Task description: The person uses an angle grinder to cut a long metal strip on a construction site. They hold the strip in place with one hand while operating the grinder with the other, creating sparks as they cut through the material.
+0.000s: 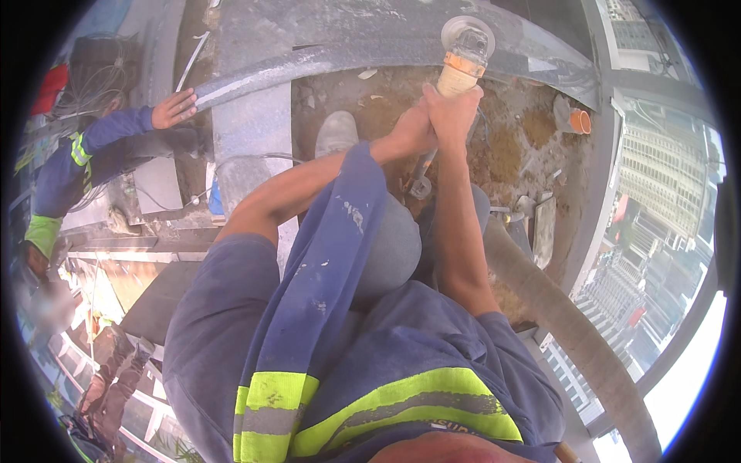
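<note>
Both my hands are wrapped round an angle grinder point(458, 76) held out ahead of me, its body bound in pale and orange tape. My left hand point(411, 130) closes on the rear part of it, against my right hand point(454, 110), which grips just ahead. At the far end the round disc guard point(468, 35) is over a long grey, dusty bar point(340, 55) that runs across in front of me. Whether the disc touches the bar cannot be made out. Another person's hand point(174, 109) lies flat at the bar's left end.
Dirt and rubble point(502, 139) lie below the bar, with an orange pipe end point(580, 121) at the right. A thick hose point(571, 332) curves past my right side. Beyond the right-hand frame point(606, 185) is a steep drop to buildings. A cable point(166, 207) crosses on the left.
</note>
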Available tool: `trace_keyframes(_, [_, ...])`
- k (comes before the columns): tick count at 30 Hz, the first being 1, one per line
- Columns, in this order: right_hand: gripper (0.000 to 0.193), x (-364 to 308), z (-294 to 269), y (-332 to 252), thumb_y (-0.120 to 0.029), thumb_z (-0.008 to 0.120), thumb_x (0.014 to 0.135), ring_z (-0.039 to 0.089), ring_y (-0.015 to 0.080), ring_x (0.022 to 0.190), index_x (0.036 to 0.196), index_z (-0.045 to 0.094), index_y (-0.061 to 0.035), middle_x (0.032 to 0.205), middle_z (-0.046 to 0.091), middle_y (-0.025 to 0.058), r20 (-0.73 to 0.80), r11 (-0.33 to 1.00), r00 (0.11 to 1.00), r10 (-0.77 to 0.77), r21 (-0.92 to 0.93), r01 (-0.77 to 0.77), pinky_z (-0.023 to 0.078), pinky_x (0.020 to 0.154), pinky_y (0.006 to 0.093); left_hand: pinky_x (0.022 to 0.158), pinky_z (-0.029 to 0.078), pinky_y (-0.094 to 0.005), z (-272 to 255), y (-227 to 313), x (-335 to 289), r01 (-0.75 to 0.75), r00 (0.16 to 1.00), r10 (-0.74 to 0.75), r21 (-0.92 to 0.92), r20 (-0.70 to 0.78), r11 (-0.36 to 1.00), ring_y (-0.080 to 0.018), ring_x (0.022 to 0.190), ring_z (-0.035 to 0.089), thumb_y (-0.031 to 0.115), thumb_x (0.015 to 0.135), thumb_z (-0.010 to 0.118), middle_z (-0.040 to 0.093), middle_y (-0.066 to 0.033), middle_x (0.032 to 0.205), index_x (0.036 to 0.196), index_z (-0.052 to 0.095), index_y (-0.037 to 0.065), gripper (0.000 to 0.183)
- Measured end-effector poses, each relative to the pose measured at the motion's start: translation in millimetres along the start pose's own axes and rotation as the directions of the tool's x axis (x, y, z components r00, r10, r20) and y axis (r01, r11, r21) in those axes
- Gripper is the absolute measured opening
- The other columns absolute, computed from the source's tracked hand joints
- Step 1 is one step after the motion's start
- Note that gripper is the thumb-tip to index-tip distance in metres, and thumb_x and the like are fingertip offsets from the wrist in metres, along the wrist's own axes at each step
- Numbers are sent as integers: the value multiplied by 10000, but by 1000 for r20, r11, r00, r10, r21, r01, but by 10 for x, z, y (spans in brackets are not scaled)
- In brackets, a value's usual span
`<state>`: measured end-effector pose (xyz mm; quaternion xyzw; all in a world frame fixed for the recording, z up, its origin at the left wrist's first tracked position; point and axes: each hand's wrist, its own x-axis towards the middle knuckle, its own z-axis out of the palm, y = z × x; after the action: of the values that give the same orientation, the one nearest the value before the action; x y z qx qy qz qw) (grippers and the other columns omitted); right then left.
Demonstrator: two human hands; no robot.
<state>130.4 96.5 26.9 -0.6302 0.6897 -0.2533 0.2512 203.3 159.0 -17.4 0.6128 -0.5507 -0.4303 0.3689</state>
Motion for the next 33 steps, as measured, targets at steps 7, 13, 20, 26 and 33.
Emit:
trace_keyframes(7, [820, 185, -108, 103, -260, 857, 780, 655, 500, 1225, 1432, 458, 35, 1305, 657, 301, -67, 983, 981, 180, 50, -177, 521, 1035, 580, 898, 580, -552, -139, 517, 58, -14, 995, 7, 68, 100, 998, -471, 1134, 717, 419, 897, 790, 736, -277, 1224, 1324, 655, -16, 625])
trace_keyframes(13, [898, 188, -200, 49, -274, 867, 770, 659, 493, 1232, 1466, 403, 53, 1312, 658, 312, -77, 933, 940, 333, 171, -317, 523, 1052, 554, 899, 578, -561, 117, 208, 175, -184, 983, 181, 261, 35, 948, -475, 1142, 701, 393, 924, 775, 715, -265, 1221, 1335, 623, -19, 602])
trace_keyframes(20, [854, 355, -186, 665, -274, 902, 705, 703, 437, 1162, 1364, 464, 47, 1233, 702, 271, -12, 857, 907, 422, 333, -394, 554, 1025, 512, 1084, 512, -532, -186, 330, 166, -44, 957, -65, 361, 284, 932, -461, 1343, 589, 361, 890, 853, 613, -269, 1430, 1479, 519, -5, 770])
trace_keyframes(26, [503, 394, -506, 1013, -78, 831, 793, 730, 239, 810, 1216, 573, 11, 1021, 702, 135, 59, 750, 941, 332, 589, -301, 605, 655, 417, 1228, 394, -571, -1270, -839, -47, 126, 964, 138, 851, -226, 509, -423, 1492, 469, 313, 883, 887, 503, -211, 1588, 1616, 457, 157, 865])
trace_keyframes(33, [317, 811, -1249, 1048, -112, 794, 880, 745, 267, 762, 1124, 646, 26, 929, 708, 137, 303, 517, 907, 293, 748, -416, 637, 639, 438, 1210, 390, -575, -1887, -1452, 56, 137, 977, 87, 885, -195, 446, -356, 1444, 496, 183, 852, 879, 532, -125, 1520, 1617, 478, 285, 870])
